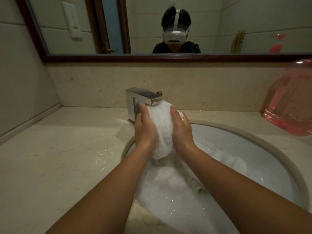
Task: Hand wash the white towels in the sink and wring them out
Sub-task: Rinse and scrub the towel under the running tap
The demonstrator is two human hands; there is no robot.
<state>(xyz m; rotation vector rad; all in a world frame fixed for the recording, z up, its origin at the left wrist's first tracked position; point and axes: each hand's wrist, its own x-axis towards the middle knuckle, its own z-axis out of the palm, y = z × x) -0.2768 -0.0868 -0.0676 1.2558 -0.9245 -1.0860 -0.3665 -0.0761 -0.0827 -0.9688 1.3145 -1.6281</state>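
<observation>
A wet white towel (163, 129) is bunched upright between both palms, just under the chrome faucet (140, 102) spout. My left hand (145, 129) grips its left side and my right hand (181, 130) grips its right side. The towel's lower end drips into the white oval sink (263, 154). More white towel (170, 186) lies soaked in foamy water in the basin below my forearms.
A beige marble counter (64, 157) surrounds the sink, wet near the faucet. A pink translucent plastic bag (290, 102) stands at the right against the backsplash. A wood-framed mirror (152, 58) hangs above, showing a person in a headset.
</observation>
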